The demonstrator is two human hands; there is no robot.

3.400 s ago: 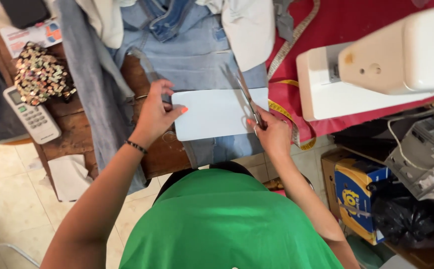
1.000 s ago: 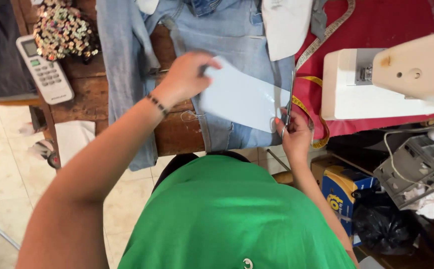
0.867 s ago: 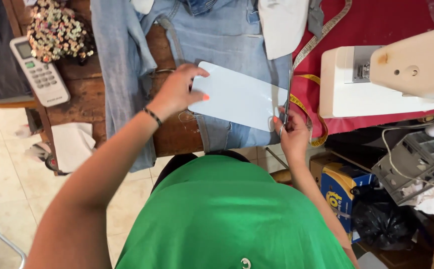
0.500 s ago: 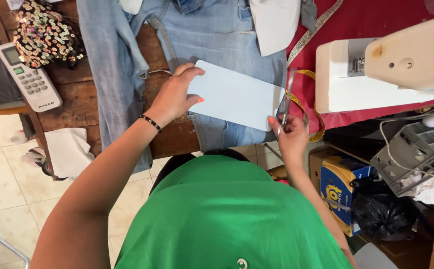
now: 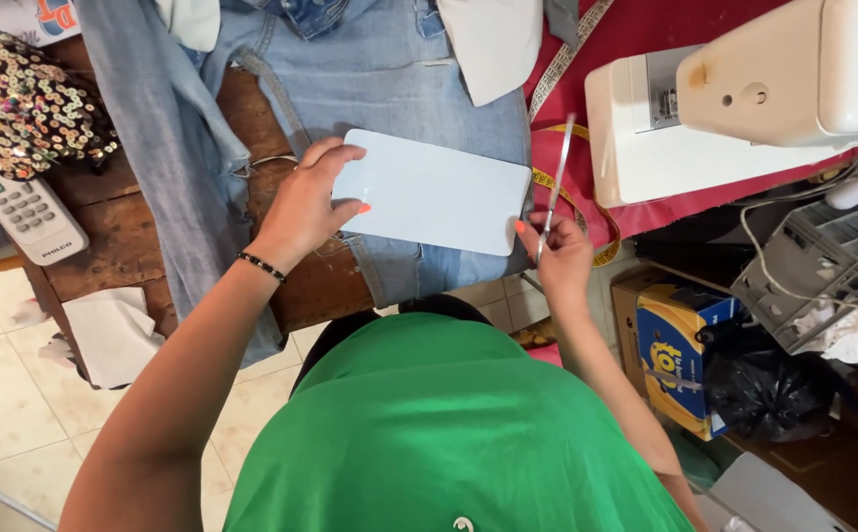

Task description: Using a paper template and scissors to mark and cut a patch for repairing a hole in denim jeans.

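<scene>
My left hand [image 5: 308,202] pinches the left end of a pale blue rounded card [image 5: 434,205], holding it flat over the light blue jeans [image 5: 389,74] spread on the wooden table [image 5: 123,232]. My right hand [image 5: 557,251] grips a pair of scissors [image 5: 555,185] by the handles at the card's right edge. The blades point up and away, blurred, beside the card's right side.
A white sewing machine [image 5: 744,99] stands on a red cloth [image 5: 665,25] at the right, with a yellow measuring tape [image 5: 567,207] below it. A remote control [image 5: 20,207] and a sequined pouch [image 5: 39,108] lie at the left. Boxes and a wire rack [image 5: 823,276] crowd the floor right.
The card has turned flatter and shifted left over the jeans. My right hand has moved the scissors along the card's right edge, and the blades now stand more upright.
</scene>
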